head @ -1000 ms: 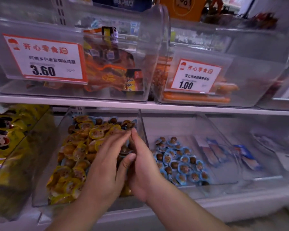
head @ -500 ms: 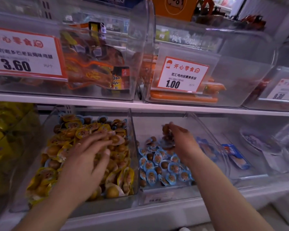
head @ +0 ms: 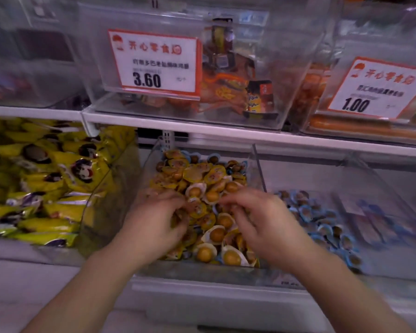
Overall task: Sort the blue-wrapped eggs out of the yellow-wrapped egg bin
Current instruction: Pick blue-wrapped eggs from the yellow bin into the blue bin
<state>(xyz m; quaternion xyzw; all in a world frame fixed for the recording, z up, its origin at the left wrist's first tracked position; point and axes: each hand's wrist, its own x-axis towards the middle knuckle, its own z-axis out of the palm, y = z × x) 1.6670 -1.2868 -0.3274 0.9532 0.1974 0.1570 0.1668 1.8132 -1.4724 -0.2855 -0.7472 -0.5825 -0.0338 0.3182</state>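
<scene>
A clear bin (head: 257,162) on the lower shelf holds a heap of yellow-wrapped eggs (head: 202,176). A few blue-wrapped eggs (head: 213,157) show along its back edge. The neighbouring clear bin (head: 351,174) to the right holds blue-wrapped eggs (head: 322,219). Both hands are down in the yellow bin. My left hand (head: 156,224) has its fingers curled into the eggs on the left side. My right hand (head: 262,219) has its fingers bent into the pile near the divider. Motion blur hides whether either hand holds an egg.
Yellow snack bags (head: 46,179) fill the bin on the left. The shelf above (head: 202,128) carries clear bins with price tags 3.60 (head: 151,63) and 1.00 (head: 375,90). Flat blue packets (head: 380,227) lie at the far right.
My right hand has come back from the blue egg bin into the yellow bin. My left hand stays in the yellow eggs. The camera view has swung to the left.
</scene>
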